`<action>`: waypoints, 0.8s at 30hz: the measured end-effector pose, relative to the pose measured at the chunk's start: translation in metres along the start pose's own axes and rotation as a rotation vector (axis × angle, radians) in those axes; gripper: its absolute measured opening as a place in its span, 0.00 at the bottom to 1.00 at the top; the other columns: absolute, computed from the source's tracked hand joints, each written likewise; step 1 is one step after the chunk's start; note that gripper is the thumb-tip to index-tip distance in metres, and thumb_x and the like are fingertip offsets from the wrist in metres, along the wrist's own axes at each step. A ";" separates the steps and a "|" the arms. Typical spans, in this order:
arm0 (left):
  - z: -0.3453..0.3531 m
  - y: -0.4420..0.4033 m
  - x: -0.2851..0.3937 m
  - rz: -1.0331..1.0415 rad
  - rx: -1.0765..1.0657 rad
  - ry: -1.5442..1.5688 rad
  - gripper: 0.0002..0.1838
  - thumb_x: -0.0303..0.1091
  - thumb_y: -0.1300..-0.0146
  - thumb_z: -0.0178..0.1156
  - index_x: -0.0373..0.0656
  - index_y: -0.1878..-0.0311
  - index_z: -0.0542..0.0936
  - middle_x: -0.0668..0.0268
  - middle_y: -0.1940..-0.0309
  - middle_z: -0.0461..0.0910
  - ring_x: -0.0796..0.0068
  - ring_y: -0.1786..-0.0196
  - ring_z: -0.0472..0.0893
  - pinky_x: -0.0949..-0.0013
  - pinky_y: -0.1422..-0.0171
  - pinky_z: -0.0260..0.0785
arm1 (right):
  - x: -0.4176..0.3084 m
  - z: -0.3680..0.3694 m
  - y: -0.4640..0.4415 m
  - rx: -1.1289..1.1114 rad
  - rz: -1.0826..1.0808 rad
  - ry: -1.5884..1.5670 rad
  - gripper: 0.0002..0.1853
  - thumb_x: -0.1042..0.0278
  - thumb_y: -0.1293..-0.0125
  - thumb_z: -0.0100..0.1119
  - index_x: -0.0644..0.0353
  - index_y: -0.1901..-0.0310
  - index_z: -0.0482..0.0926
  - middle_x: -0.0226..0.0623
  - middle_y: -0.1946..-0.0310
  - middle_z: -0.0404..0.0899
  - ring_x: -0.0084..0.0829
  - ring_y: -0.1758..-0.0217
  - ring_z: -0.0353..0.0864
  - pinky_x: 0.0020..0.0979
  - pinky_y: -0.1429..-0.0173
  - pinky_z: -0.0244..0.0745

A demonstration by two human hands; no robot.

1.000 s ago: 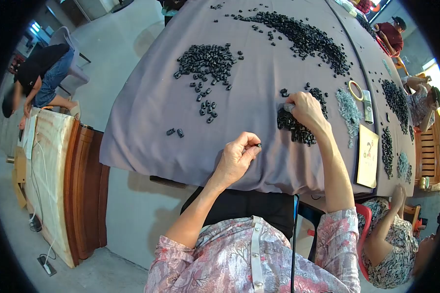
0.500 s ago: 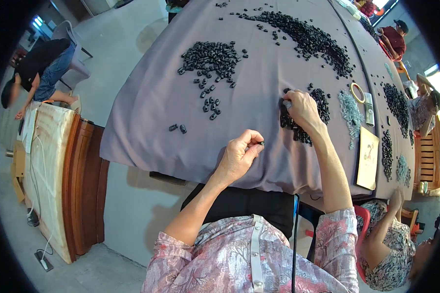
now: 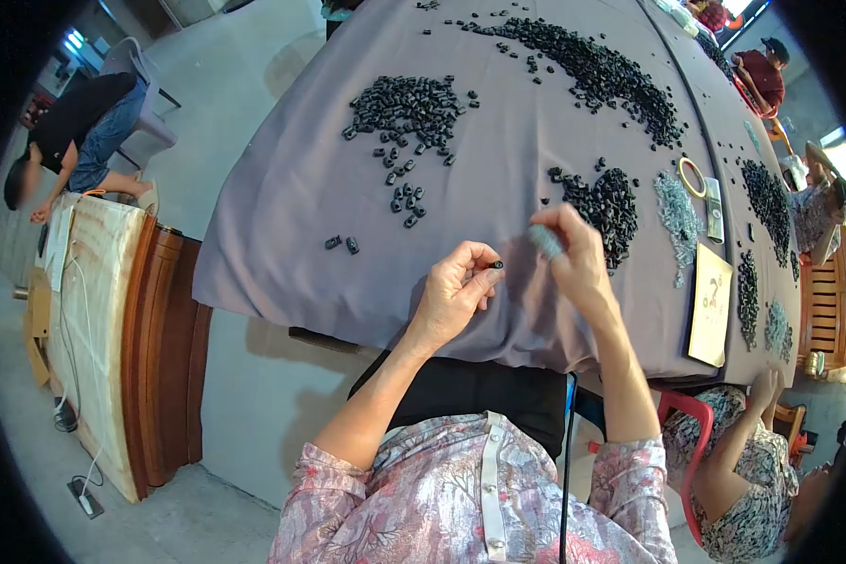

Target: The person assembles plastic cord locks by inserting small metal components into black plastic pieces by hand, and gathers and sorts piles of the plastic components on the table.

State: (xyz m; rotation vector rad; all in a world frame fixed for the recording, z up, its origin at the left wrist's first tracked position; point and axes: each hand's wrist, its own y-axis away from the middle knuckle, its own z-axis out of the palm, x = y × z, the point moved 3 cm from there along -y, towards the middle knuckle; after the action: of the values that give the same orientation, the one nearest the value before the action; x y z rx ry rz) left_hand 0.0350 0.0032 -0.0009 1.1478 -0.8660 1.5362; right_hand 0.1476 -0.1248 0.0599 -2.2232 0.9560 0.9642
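Observation:
Between the thumb and index finger of my left hand (image 3: 456,293) is a small black part (image 3: 495,265), held over the front of the grey cloth. My right hand (image 3: 573,254) is just to the right, its thumb covered by something greyish, and blurred; what its fingers hold, if anything, is too small to tell. Beyond my right hand lies a pile of small black pieces (image 3: 613,202). A looser pile of black cylindrical parts (image 3: 404,111) lies farther off to the left, with two single parts (image 3: 342,244) nearer me.
A long black heap (image 3: 602,70) spreads across the far cloth. At right are clear pieces (image 3: 677,211), a tape ring (image 3: 692,177) and a yellowish booklet (image 3: 710,305). People sit along the right side; another person (image 3: 80,132) bends over a side table (image 3: 99,329) at left.
My right hand has come back from the near black pile toward my left hand. My left hand keeps its black part and has barely moved.

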 end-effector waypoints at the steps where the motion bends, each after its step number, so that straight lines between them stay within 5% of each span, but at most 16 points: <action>1: 0.000 0.000 0.000 0.004 0.009 -0.005 0.04 0.26 0.35 0.57 0.39 0.58 0.75 0.71 0.73 0.76 0.88 0.75 0.72 0.83 0.73 0.66 | 0.001 0.007 0.012 -0.033 0.141 -0.162 0.08 0.82 0.42 0.54 0.66 0.60 0.77 0.38 0.73 0.78 0.26 0.72 0.77 0.26 0.64 0.72; 2: 0.000 0.001 0.001 0.007 0.016 -0.010 0.05 0.26 0.36 0.57 0.39 0.58 0.76 0.71 0.73 0.76 0.88 0.75 0.72 0.83 0.73 0.66 | 0.007 0.014 0.022 -0.052 0.200 -0.358 0.07 0.81 0.39 0.54 0.67 0.58 0.77 0.33 0.71 0.79 0.18 0.71 0.75 0.22 0.66 0.72; 6: -0.001 0.001 -0.001 0.001 0.050 -0.027 0.06 0.26 0.36 0.58 0.38 0.57 0.78 0.72 0.75 0.76 0.88 0.76 0.72 0.83 0.74 0.65 | 0.011 0.033 0.043 -0.052 0.315 -0.664 0.08 0.81 0.38 0.58 0.67 0.57 0.79 0.34 0.70 0.81 0.20 0.70 0.79 0.23 0.64 0.78; 24: -0.002 0.001 0.001 -0.056 0.024 0.057 0.06 0.26 0.35 0.56 0.40 0.57 0.80 0.74 0.76 0.75 0.91 0.78 0.68 0.85 0.77 0.58 | 0.006 0.041 0.045 -0.019 0.222 -0.632 0.06 0.85 0.38 0.54 0.65 0.60 0.75 0.33 0.70 0.81 0.18 0.70 0.78 0.20 0.66 0.75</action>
State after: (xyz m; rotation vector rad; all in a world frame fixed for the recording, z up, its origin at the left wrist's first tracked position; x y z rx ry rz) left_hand 0.0337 0.0054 -0.0008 1.1309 -0.7730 1.5300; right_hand 0.0991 -0.1263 0.0219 -1.6621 0.8923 1.6461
